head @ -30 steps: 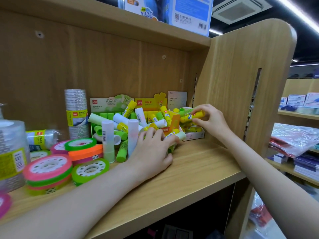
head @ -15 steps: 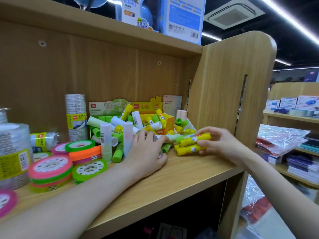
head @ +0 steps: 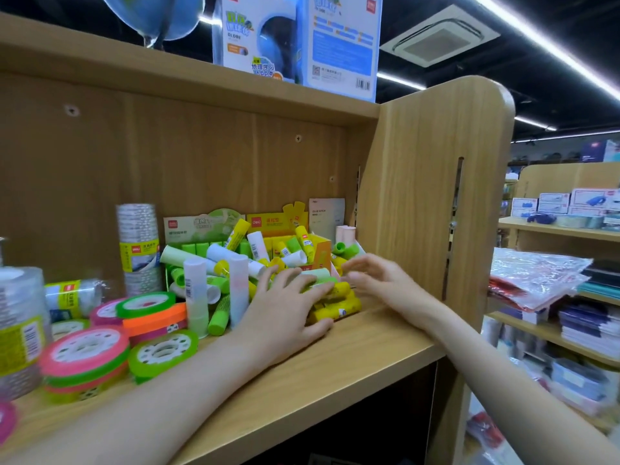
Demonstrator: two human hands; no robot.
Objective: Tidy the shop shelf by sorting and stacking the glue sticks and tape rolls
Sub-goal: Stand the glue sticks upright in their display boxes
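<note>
A jumble of yellow, green and white glue sticks (head: 255, 260) fills display boxes at the back of the wooden shelf (head: 335, 360) and spills forward. My left hand (head: 285, 310) lies flat, fingers spread, on a green stick and on the yellow glue sticks (head: 339, 305) lying near the shelf's front. My right hand (head: 372, 276) hovers just right of them with fingers spread, holding nothing. Two white glue sticks (head: 196, 297) stand upright beside the pile. Coloured tape rolls (head: 87, 357) are stacked at the left.
Wrapped columns of clear tape (head: 138, 243) stand at the back left and far left. The shelf's side panel (head: 432, 196) closes off the right. A globe box (head: 298, 41) sits on the board above. Other shelves with goods stand to the right.
My right hand carried yellow glue sticks from the box down to the shelf front and let go of them. My left hand shifted right onto them. The camera view dropped and came closer.
</note>
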